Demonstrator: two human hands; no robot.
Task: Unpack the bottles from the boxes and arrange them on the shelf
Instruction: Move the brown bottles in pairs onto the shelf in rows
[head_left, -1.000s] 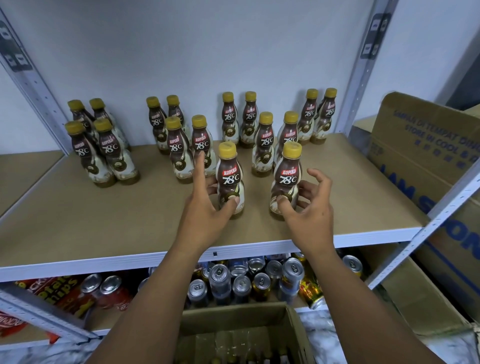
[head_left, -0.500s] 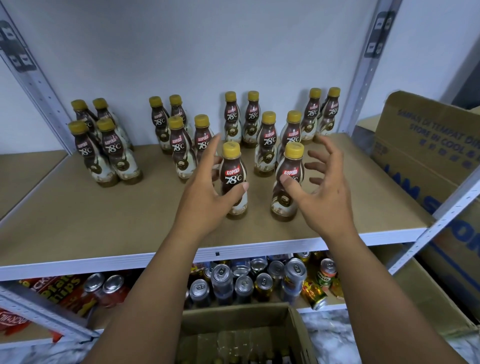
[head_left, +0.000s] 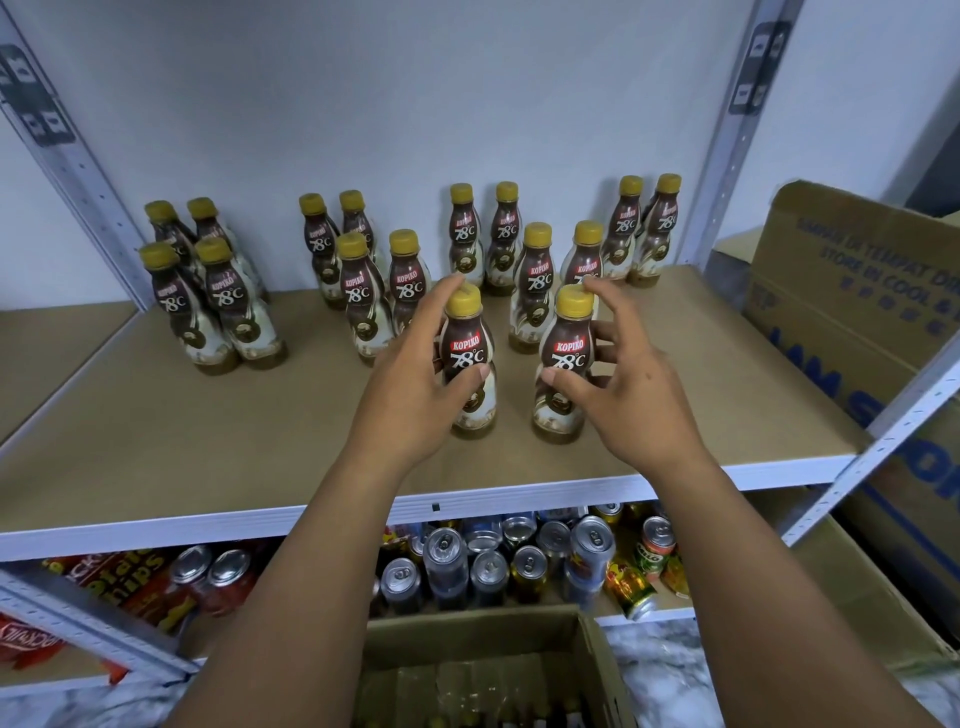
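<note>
Left bottle stands upright near the shelf front, held in the left hand grip, thumb on its label, fingers behind. Right bottle stands just beside it; the right hand grip is spread loosely round it, and I cannot tell whether it holds.

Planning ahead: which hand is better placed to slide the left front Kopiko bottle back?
Left. The left hand grips the left front bottle; the right hand flanks the right front bottle.
</note>
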